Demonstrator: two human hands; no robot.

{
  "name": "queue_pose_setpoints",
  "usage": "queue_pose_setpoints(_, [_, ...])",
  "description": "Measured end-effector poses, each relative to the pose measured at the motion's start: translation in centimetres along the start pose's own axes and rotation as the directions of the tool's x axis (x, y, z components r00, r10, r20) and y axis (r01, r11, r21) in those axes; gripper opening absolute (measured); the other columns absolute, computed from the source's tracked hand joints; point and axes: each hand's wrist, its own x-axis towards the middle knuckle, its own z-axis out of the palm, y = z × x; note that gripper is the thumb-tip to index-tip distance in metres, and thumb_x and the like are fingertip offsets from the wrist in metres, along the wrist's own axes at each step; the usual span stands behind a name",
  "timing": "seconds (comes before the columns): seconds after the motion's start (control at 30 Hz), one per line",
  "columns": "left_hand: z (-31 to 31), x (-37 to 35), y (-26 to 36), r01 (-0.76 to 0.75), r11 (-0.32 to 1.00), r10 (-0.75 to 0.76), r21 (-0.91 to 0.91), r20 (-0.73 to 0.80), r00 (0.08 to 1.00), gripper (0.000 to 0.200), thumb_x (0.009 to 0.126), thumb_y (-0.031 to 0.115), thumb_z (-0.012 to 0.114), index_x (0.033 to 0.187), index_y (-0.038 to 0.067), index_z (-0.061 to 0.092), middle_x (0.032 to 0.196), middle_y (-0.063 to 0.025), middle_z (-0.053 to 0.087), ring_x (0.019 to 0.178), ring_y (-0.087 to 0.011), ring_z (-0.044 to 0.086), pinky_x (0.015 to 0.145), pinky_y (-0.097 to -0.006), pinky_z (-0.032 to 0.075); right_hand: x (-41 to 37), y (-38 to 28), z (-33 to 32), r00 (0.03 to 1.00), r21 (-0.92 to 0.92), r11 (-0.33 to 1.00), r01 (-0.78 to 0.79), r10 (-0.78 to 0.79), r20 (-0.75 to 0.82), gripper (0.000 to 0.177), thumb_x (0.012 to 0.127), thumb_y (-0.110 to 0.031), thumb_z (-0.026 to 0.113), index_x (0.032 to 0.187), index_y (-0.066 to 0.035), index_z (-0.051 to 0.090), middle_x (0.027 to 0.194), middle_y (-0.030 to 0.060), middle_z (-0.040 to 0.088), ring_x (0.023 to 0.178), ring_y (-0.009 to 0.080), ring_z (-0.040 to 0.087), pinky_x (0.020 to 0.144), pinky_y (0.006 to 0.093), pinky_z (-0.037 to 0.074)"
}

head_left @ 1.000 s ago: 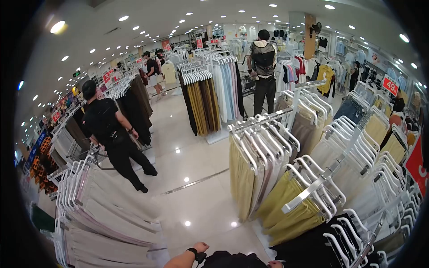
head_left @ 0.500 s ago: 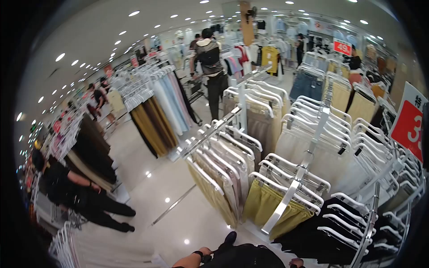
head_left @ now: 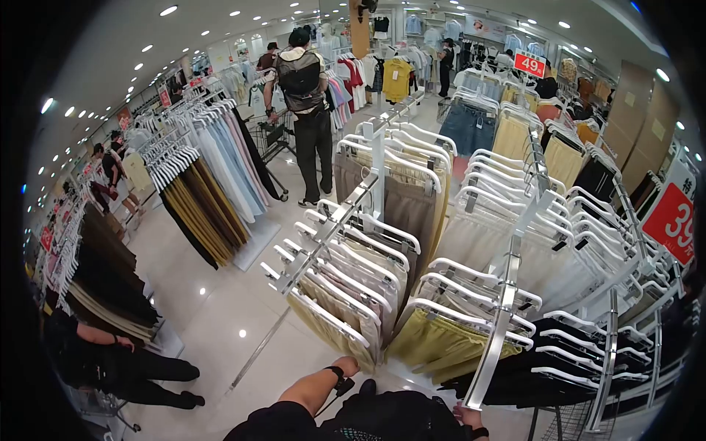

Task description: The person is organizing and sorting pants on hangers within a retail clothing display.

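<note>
My left hand (head_left: 347, 365) reaches forward at the bottom middle, a dark watch on its wrist. It overlaps the lower hem of pale khaki pants (head_left: 322, 323) hanging on white hangers; its fingers are too small and blurred to make out. My right hand (head_left: 468, 417) is low, beside the lower end of a chrome display rail (head_left: 494, 349), with its fingers mostly hidden. Olive-yellow elastic-waist pants (head_left: 434, 344) hang on clip hangers between the hands. Black garments (head_left: 515, 371) hang just right of the rail.
A wire basket (head_left: 566, 422) stands low at right. Racks of brown pants (head_left: 202, 209) line the left aisle. A person in black (head_left: 110, 367) stands at left; another with a backpack (head_left: 299, 81) stands ahead near a cart (head_left: 272, 140). Red price sign (head_left: 671, 220) at right.
My left hand has come forward and up to the khaki pants' hem. My right hand has moved up toward the rail end. The view has shifted closer to the racks.
</note>
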Motion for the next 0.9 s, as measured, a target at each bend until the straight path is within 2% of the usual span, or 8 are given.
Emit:
queue_pose_setpoints(0.07, [1.1, 0.7, -0.3, -0.019, 0.999, 0.019, 0.044, 0.017, 1.000, 0.047, 0.095, 0.042, 0.065, 0.114, 0.003, 0.081, 0.120, -0.0252, 0.078, 0.117, -0.0441, 0.073, 0.102, -0.0550, 0.056, 2.5, 0.7, -0.8, 0.983, -0.224, 0.958, 0.180, -0.166, 0.077, 0.026, 0.112, -0.022, 0.066, 0.133, -0.008, 0.062, 0.112, 0.0084, 0.077, 0.095, 0.0197, 0.077, 0.079, 0.0327, 0.061])
queue_pose_setpoints(0.1, [1.7, 0.8, -0.3, -0.030, 0.999, 0.030, 0.020, 0.015, 0.999, 0.046, 0.096, 0.043, 0.063, 0.111, 0.004, 0.082, 0.117, -0.0229, 0.079, 0.115, -0.0438, 0.073, 0.103, -0.0550, 0.056, 0.6, -4.8, 0.8, 0.993, 0.289, 0.955, -0.065, 0.033, 0.114, 0.023, 0.112, -0.020, 0.068, 0.130, -0.006, 0.064, 0.110, 0.0084, 0.078, 0.096, 0.0195, 0.077, 0.080, 0.0331, 0.061])
queue_pose_setpoints(0.13, [1.9, 1.0, -0.1, -0.041, 0.999, 0.041, -0.005, 0.014, 0.999, 0.047, 0.098, 0.044, 0.061, 0.108, 0.004, 0.082, 0.114, -0.0206, 0.079, 0.114, -0.0436, 0.072, 0.103, -0.0549, 0.055, 1.1, -5.9, 1.4, 0.993, 0.321, 0.946, -0.046, 0.009, 0.114, 0.024, 0.111, -0.019, 0.069, 0.130, -0.005, 0.066, 0.110, 0.0088, 0.080, 0.096, 0.0194, 0.077, 0.082, 0.0328, 0.061])
queue_pose_setpoints(0.2, [1.5, -0.5, 1.3, -0.025, 0.998, 0.026, -0.051, 0.022, 0.999, 0.047, 0.098, 0.045, 0.060, 0.109, 0.005, 0.083, 0.114, -0.0207, 0.080, 0.114, -0.0430, 0.072, 0.103, -0.0540, 0.055, -2.6, -14.3, 4.5, 0.999, 0.076, 0.997, -0.017, 0.014, 0.037, 0.024, 0.109, -0.017, 0.070, 0.129, -0.003, 0.067, 0.109, 0.0106, 0.081, 0.096, 0.0192, 0.077, 0.083, 0.0318, 0.061])
queue_pose_setpoints(0.4, [3.7, -3.7, 3.3, -0.092, 0.996, 0.093, -0.015, 0.213, 0.973, 0.049, 0.099, 0.049, 0.064, 0.112, 0.006, 0.083, 0.112, -0.0189, 0.081, 0.105, -0.0391, 0.076, 0.097, -0.0522, 0.057, -5.1, -21.6, 5.7, 0.977, 0.020, 0.983, 0.183, -0.184, 0.103, 0.028, 0.107, -0.014, 0.072, 0.131, 0.001, 0.068, 0.109, 0.0138, 0.080, 0.099, 0.0203, 0.077, 0.092, 0.0336, 0.063])
queue_pose_setpoints(0.63, [1.3, -5.3, 7.7, -0.032, 0.938, 0.129, -0.346, 0.261, 0.957, 0.050, 0.104, 0.050, 0.069, 0.127, 0.007, 0.079, 0.111, -0.0154, 0.082, 0.103, -0.0322, 0.078, 0.092, -0.0441, 0.059, -11.6, -34.3, 7.6, 0.976, -0.128, 0.968, 0.218, -0.213, 0.052, 0.030, 0.105, -0.015, 0.078, 0.127, 0.006, 0.073, 0.110, 0.0129, 0.082, 0.101, 0.0178, 0.077, 0.090, 0.0318, 0.061])
queue_pose_setpoints(0.8, [-2.7, -4.2, 13.1, -0.319, 0.774, 0.391, -0.547, 0.016, 0.920, 0.059, 0.104, 0.049, 0.073, 0.143, 0.004, 0.070, 0.129, -0.0176, 0.078, 0.117, -0.0309, 0.075, 0.103, -0.0404, 0.056, -18.3, -43.9, 8.9, 0.939, -0.370, 0.864, 0.340, -0.293, 0.180, 0.018, 0.100, -0.011, 0.079, 0.114, 0.001, 0.080, 0.105, 0.0079, 0.082, 0.097, 0.0142, 0.075, 0.087, 0.0323, 0.060])
queue_pose_setpoints(0.9, [-11.1, -8.9, 19.7, -0.413, 0.683, 0.523, -0.602, 0.008, 0.853, 0.054, 0.105, 0.036, 0.076, 0.146, 0.001, 0.067, 0.134, -0.0146, 0.077, 0.122, -0.0260, 0.073, 0.104, -0.0381, 0.056, -20.6, -45.8, 8.5, 0.787, -0.358, 0.717, 0.598, -0.609, 0.094, 0.012, 0.095, -0.002, 0.074, 0.106, 0.002, 0.079, 0.096, 0.0124, 0.080, 0.087, 0.0211, 0.077, 0.078, 0.0322, 0.059])
